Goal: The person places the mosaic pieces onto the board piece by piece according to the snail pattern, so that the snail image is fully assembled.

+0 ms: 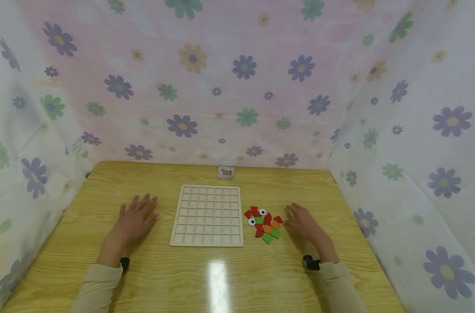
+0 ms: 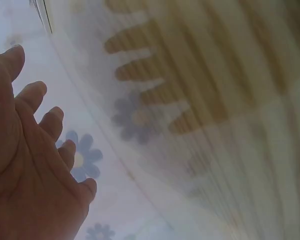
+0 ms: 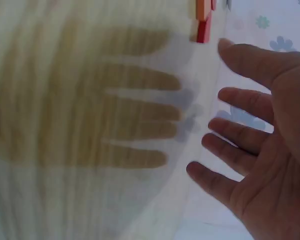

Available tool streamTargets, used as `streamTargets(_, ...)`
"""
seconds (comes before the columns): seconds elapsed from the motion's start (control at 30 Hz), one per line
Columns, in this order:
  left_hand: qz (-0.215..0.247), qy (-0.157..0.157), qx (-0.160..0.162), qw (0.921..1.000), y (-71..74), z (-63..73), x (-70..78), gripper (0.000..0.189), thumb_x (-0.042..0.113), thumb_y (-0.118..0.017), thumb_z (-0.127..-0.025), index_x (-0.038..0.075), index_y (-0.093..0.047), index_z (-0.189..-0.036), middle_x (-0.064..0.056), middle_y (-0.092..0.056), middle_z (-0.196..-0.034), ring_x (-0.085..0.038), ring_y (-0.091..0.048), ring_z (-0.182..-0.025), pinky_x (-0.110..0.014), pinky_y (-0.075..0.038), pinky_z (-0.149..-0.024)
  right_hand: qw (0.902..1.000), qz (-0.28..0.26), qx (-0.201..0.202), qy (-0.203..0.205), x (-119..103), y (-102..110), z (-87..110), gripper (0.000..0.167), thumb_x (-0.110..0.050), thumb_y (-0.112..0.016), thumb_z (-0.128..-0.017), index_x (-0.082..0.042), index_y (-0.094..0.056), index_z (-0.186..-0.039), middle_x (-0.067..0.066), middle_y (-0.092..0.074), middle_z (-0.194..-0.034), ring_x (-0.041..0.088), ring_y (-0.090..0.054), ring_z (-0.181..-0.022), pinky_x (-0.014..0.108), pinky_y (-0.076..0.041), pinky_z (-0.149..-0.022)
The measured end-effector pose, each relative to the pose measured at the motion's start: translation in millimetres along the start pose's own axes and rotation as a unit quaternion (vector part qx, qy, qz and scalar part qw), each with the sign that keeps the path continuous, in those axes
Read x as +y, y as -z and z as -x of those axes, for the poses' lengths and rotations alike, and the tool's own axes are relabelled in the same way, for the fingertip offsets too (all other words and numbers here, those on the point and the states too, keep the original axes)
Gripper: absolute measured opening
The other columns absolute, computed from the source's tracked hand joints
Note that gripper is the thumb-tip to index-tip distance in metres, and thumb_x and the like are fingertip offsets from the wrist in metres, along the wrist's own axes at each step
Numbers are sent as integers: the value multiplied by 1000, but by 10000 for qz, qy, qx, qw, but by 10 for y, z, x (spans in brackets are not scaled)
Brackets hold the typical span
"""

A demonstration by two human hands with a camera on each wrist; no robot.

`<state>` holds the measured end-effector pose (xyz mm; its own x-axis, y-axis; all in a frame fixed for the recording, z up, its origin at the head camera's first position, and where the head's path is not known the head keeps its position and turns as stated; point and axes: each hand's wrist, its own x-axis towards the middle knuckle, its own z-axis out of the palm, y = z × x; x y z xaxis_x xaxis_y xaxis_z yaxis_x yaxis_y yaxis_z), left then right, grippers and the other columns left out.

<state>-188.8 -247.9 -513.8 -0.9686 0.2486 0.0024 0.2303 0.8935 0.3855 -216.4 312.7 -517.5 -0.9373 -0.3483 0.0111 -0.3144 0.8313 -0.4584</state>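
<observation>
My left hand (image 1: 133,221) is held just above the table, left of a pale wooden grid board (image 1: 207,216) with square recesses. It holds nothing, and its fingers are spread in the left wrist view. To the board's right lies a loose cluster of small pieces: red ones (image 1: 267,218), orange squares (image 1: 267,229), green squares (image 1: 275,234) and two white eye discs (image 1: 252,221). Beside that cluster my right hand (image 1: 303,224) hovers with extended fingers and grips nothing. In the right wrist view a red piece (image 3: 203,31) shows near the thumb.
A small printed card (image 1: 226,172) lies at the table's back edge, behind the board. The glossy wood-grain table (image 1: 171,278) is enclosed by flower-patterned cloth (image 1: 214,104) at the back and both sides. Dark bands (image 1: 310,262) sit on the wrists.
</observation>
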Motion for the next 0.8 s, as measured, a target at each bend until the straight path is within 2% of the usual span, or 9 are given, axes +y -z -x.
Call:
streamTargets(0.1,90,-198,-5,9998,-49,-18,49,60,38,-46,-109,6,-34,-159,-25,-25,-165,-54,-14,-150,-78,-4,-112,9998,-137,-10,133,-46,-57,-36,44,-3,-70,-94,11,-59,-134,34,-57,-132,51,-54,-122,61,-46,-101)
streamTargets(0.2,167,-401,-19,9991,-89,-44,119,58,34,-47,-109,6,-36,-158,-24,-28,-164,-55,-15,-150,-78,-6,-112,9995,-235,-28,187,-101,-81,-60,33,1,-71,-92,7,-68,-124,24,-63,-118,43,-62,-110,56,-52,-93)
streamTargets(0.33,285,-586,-77,9978,-128,-74,216,55,30,-49,-108,6,-39,-157,-25,-30,-163,-55,-18,-149,-79,-8,-111,9996,-171,-33,199,-135,-97,-85,23,1,-72,-91,4,-75,-114,16,-66,-108,35,-65,-100,49,-55,-87)
streamTargets(0.53,362,-683,-297,9966,-202,-114,292,56,30,-51,-108,6,-39,-157,-24,-29,-163,-54,-17,-150,-79,-7,-112,9999,92,-40,130,-155,-112,-110,16,0,-73,-91,3,-77,-106,10,-68,-98,25,-66,-88,41,-56,-78)
streamTargets(0.7,262,-672,-393,9966,-219,-157,346,59,29,-54,-106,4,-37,-157,-25,-28,-163,-55,-17,-149,-78,-9,-113,9998,35,-56,-170,-190,-116,-128,15,-3,-75,-90,1,-78,-105,8,-69,-98,22,-65,-88,40,-55,-77)
streamTargets(0.8,126,-667,-351,9971,-193,-181,383,58,29,-56,-105,5,-41,-155,-26,-30,-162,-56,-21,-148,-79,-12,-111,9996,14,-8,-268,-204,-115,-149,14,-5,-77,-90,1,-79,-102,9,-70,-97,23,-65,-88,40,-56,-77)
